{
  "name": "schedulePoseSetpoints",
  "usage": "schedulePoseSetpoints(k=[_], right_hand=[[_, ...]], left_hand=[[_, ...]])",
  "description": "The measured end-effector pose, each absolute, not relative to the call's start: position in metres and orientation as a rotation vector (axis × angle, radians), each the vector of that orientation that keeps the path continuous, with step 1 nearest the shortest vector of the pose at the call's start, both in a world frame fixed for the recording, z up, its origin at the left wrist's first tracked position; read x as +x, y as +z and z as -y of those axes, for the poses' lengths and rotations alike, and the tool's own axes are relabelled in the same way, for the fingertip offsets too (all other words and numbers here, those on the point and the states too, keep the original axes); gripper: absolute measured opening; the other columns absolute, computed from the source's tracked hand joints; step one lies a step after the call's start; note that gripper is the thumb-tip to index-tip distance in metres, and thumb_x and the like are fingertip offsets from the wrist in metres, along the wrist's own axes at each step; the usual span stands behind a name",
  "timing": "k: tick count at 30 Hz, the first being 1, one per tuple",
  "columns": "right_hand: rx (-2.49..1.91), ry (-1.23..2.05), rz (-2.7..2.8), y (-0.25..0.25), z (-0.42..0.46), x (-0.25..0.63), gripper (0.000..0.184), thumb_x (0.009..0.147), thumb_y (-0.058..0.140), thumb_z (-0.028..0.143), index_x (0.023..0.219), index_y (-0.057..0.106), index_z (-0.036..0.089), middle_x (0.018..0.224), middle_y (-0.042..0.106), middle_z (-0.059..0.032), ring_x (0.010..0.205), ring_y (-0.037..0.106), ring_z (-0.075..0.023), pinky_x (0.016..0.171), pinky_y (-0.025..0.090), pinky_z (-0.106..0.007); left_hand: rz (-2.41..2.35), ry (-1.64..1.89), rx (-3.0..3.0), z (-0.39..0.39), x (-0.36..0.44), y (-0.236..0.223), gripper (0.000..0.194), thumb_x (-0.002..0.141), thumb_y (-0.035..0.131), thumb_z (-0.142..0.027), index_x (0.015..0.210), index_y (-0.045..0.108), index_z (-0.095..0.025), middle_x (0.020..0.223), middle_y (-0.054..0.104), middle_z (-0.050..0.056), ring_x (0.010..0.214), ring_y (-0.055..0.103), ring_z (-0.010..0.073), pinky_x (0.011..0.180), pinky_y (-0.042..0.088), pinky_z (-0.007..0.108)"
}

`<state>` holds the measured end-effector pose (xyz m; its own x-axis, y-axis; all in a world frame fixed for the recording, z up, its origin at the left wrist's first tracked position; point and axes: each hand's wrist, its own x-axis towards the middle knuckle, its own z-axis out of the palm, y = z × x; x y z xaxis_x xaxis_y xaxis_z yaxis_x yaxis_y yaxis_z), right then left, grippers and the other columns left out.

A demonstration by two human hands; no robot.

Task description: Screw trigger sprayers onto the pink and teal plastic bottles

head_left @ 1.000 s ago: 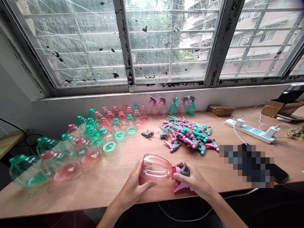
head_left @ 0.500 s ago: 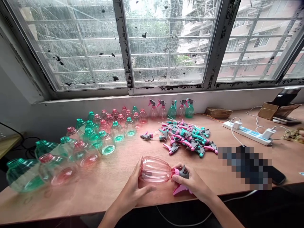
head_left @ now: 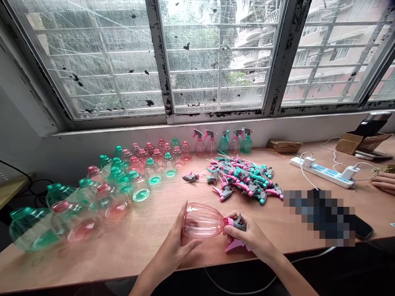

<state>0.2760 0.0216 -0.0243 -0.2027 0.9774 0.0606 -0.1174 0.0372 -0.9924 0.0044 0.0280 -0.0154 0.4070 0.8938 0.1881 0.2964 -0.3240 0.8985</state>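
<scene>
A clear pink spray bottle (head_left: 203, 220) lies on its side just over the table's front edge, its neck pointing right. My left hand (head_left: 177, 242) cups the bottle's base, fingers behind it and thumb below. At the neck, my right hand (head_left: 251, 236) grips a grey and pink trigger spray head (head_left: 239, 223) between thumb and fingers. The head sits on the bottle's mouth, its pink trigger (head_left: 236, 245) hanging below; how tightly it is screwed on cannot be seen. Beyond my hands is a heap of grey, pink and green spray heads (head_left: 247, 176), with a single spray head (head_left: 191, 177) to its left.
Several open green and pink bottles (head_left: 141, 187) fill the table's left side. Bottles with heads fitted (head_left: 224, 144) stand by the wall. To the right are a power strip (head_left: 322, 172), a dark phone (head_left: 359, 226) and what looks like another person's fingers (head_left: 384, 181).
My hands and the bottle have hardly moved; the bottle appears slightly turned about its length. At the right edge, what looks like another person's fingers has shifted.
</scene>
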Motion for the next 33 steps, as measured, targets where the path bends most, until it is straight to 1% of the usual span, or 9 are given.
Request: schedulePoseSetpoints(k=[6, 12, 14, 18, 24, 27, 29, 31, 33], right_hand=[[-0.997, 1.372, 1.344, -0.0234, -0.0204, 0.2765, 0.042, 0.079, 0.086, 0.051, 0.095, 0.067, 0.017, 0.07, 0.072, 0.0001, 0.063, 0.066, -0.0185, 0.058, 0.049, -0.029], [-0.988, 1.38, 1.322, -0.0283, -0.0225, 0.2766, 0.042, 0.081, 0.085, 0.051, 0.097, 0.066, 0.017, 0.071, 0.074, -0.0011, 0.065, 0.067, -0.0195, 0.061, 0.051, -0.031], [-0.99, 1.388, 1.314, -0.0294, -0.0225, 0.2771, 0.043, 0.08, 0.085, 0.051, 0.098, 0.066, 0.017, 0.071, 0.074, -0.0011, 0.065, 0.068, -0.0194, 0.06, 0.051, -0.03], [-0.994, 1.386, 1.307, -0.0301, -0.0223, 0.2774, 0.044, 0.079, 0.086, 0.051, 0.098, 0.066, 0.017, 0.071, 0.073, -0.0008, 0.065, 0.067, -0.0191, 0.061, 0.052, -0.03], [-0.983, 1.387, 1.301, -0.0294, -0.0224, 0.2764, 0.044, 0.079, 0.086, 0.051, 0.097, 0.065, 0.017, 0.07, 0.073, -0.0006, 0.064, 0.067, -0.0192, 0.063, 0.052, -0.031], [-1.001, 1.379, 1.3, -0.0286, -0.0224, 0.2765, 0.044, 0.08, 0.085, 0.052, 0.098, 0.065, 0.017, 0.069, 0.074, -0.0009, 0.064, 0.067, -0.0201, 0.063, 0.052, -0.032], [-1.008, 1.372, 1.306, -0.0283, -0.0225, 0.2766, 0.044, 0.08, 0.085, 0.052, 0.097, 0.065, 0.017, 0.069, 0.074, -0.0009, 0.064, 0.067, -0.0202, 0.061, 0.051, -0.031], [-1.006, 1.373, 1.314, -0.0282, -0.0226, 0.2769, 0.043, 0.08, 0.085, 0.052, 0.098, 0.065, 0.017, 0.069, 0.074, -0.0008, 0.064, 0.067, -0.0198, 0.06, 0.05, -0.03], [-0.991, 1.383, 1.317, -0.0284, -0.0226, 0.2771, 0.043, 0.081, 0.084, 0.051, 0.099, 0.066, 0.017, 0.07, 0.073, -0.0006, 0.065, 0.067, -0.0193, 0.06, 0.049, -0.03]], left_hand=[[-0.997, 0.875, 1.799, -0.0232, 0.0076, -0.0067, 0.106, 0.091, 0.077, -0.037, 0.166, 0.001, -0.035, 0.154, 0.047, 0.013, 0.134, 0.053, 0.0332, 0.119, 0.037, 0.05], [-0.962, 0.884, 1.863, -0.0239, 0.0044, -0.0099, 0.097, 0.098, 0.067, -0.031, 0.163, -0.004, -0.044, 0.168, 0.026, 0.008, 0.135, 0.051, 0.0296, 0.12, 0.035, 0.048], [-0.946, 0.868, 1.877, -0.0235, 0.003, -0.0119, 0.096, 0.1, 0.063, -0.029, 0.162, -0.008, -0.045, 0.168, 0.026, 0.008, 0.133, 0.053, 0.0288, 0.12, 0.034, 0.049], [-0.963, 0.834, 1.862, -0.0228, 0.0032, -0.0112, 0.106, 0.096, 0.071, -0.034, 0.163, -0.01, -0.04, 0.167, 0.027, 0.011, 0.137, 0.049, 0.031, 0.121, 0.03, 0.049], [-0.965, 0.826, 1.804, -0.0256, 0.0061, -0.0046, 0.086, 0.096, 0.069, -0.041, 0.162, 0.018, -0.026, 0.15, 0.048, 0.016, 0.135, 0.05, 0.0328, 0.119, 0.033, 0.048], [-0.978, 0.81, 1.827, -0.0262, 0.005, -0.0062, 0.094, 0.096, 0.068, -0.038, 0.165, 0.005, -0.027, 0.141, 0.055, 0.015, 0.131, 0.053, 0.0323, 0.118, 0.035, 0.049], [-0.999, 0.82, 1.854, -0.0259, 0.0041, -0.0086, 0.099, 0.097, 0.067, -0.033, 0.165, -0.004, -0.032, 0.15, 0.049, 0.014, 0.139, 0.047, 0.0329, 0.121, 0.029, 0.05], [-1.023, 0.831, 1.87, -0.0256, 0.0038, -0.0107, 0.098, 0.097, 0.065, -0.029, 0.164, -0.005, -0.038, 0.16, 0.038, 0.011, 0.144, 0.041, 0.0333, 0.124, 0.024, 0.052], [-1.034, 0.836, 1.861, -0.0256, 0.0042, -0.0117, 0.097, 0.097, 0.064, -0.027, 0.164, -0.005, -0.04, 0.159, 0.039, 0.01, 0.141, 0.045, 0.0327, 0.123, 0.025, 0.054]])
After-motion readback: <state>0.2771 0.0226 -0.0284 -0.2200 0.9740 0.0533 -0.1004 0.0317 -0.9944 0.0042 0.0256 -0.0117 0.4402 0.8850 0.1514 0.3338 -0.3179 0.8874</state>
